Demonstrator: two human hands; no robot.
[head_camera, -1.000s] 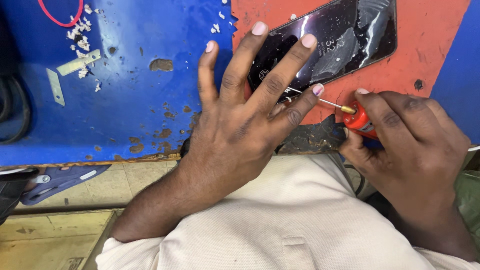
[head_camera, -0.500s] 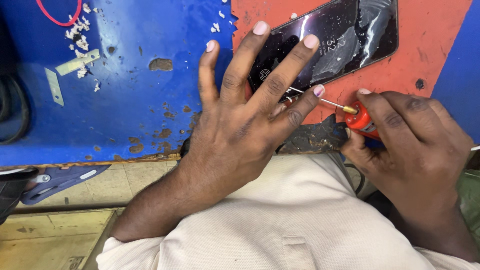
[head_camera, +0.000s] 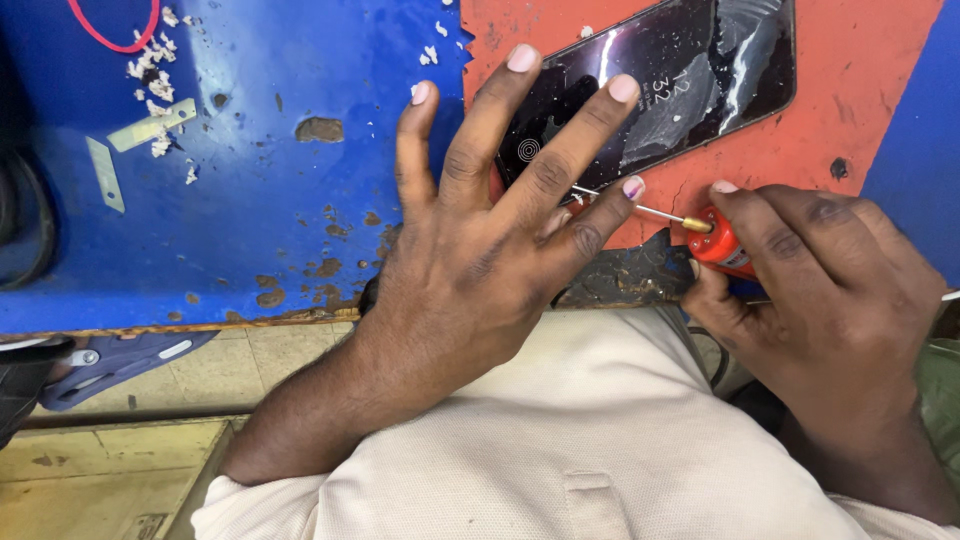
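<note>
Head view, the only one. Left hand (head_camera: 490, 260) lies flat with fingers spread, fingertips (head_camera: 522, 58) pressing the phone (head_camera: 690, 80) down against the red mat (head_camera: 850, 110); it closes on nothing, only pins. Right hand (head_camera: 820, 290) is clamped on the red handle of a small screwdriver (head_camera: 700, 235), thumb and forefinger pinching near the brass collar, thin shaft running left toward the phone's lower edge, its tip hidden under the left ring finger. Judgement on doing the step well: the holding hand should bear straight down so the phone cannot skate on the mat; the shaft wants to stay low and in line with whatever it seats in, with light pressure, since a slip would drive the tip into the glass or the fingers beside it. The seat itself is hidden, so alignment cannot be checked. Phone: a dark slab lying at a slant on the mat at the upper middle, screen up and lit with faint figures and a round mark, glossy, with bright streaks on its right half that may be glare or cracks; cannot tell which. The mat sits on a chipped blue bench (head_camera: 250, 200), with white crumbs (head_camera: 150, 90) and a red wire loop (head_camera: 110, 35) at far left.
</note>
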